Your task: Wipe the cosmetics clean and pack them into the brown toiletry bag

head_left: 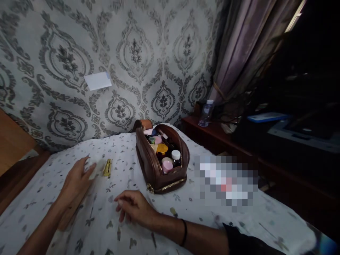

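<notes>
The toiletry bag [152, 170] stands open near the bed's [120, 150] far edge, likely for easy reach; the right hand [139, 209] curls loosely, empty; the left hand's [77, 177] grip is unclear.

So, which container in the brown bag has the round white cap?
The dark bottle in the bag's near end, right of the pink-lidded jar; the jar's lid is pink, and the piece behind them is orange.

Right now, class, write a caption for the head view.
Left hand and right hand above patterned sheet, beside open brown bag of jars.
</notes>
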Tool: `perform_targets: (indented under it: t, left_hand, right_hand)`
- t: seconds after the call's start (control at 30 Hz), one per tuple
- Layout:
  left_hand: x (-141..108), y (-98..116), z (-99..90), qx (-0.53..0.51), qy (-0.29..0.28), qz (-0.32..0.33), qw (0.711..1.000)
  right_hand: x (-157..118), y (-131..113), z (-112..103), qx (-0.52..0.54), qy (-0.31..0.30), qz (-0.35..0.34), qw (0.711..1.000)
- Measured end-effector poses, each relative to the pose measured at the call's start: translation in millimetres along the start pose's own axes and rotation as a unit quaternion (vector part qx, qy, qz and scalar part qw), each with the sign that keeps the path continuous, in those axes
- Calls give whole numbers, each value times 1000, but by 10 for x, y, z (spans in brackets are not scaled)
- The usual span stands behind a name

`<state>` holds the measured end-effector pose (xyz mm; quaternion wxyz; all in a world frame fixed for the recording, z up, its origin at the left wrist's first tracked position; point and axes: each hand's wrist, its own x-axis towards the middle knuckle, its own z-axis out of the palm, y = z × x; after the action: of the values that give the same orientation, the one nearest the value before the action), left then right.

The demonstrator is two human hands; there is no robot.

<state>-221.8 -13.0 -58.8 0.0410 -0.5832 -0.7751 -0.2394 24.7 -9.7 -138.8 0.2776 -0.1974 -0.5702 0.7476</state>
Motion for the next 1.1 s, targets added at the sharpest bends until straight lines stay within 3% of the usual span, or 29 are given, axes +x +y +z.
perform_targets:
  t: [0.1,0.17,0.23,0.4,0.57,0.67,0.73,0.9,1.1]
  left_hand:
    - [-465,447,-24,-66,-9,95,993]
    - [-750,673,34,-59,-20,173,983]
    - [-943,801,108,-25,9,243,970]
    - [-1017,857,189,44,125,324,937]
    - [-999,799,245,61,194,361,910]
    - [-1049,743,284,58,213,401,889]
    - [-1080,708,283,55,214,423,879]
    - [-1129,618,268,38,202,430,879]
    - [-1165,630,292,-6,188,440,878]
  right_hand:
    - [47,-42,-36,75,33,-11,997]
    - [51,-66,-37,102,50,-13,993]
    - [34,-79,-24,115,59,-4,992]
    - [-78,-93,-47,99,94,3,991]
    - [-222,-171,-119,-89,236,-128,959]
    - [-269,-224,-81,-158,211,-174,949]
    - [-263,-224,-44,-151,167,-169,959]
    - [-194,-94,-29,-21,53,-56,997]
    - [-219,-14,-47,171,32,26,984]
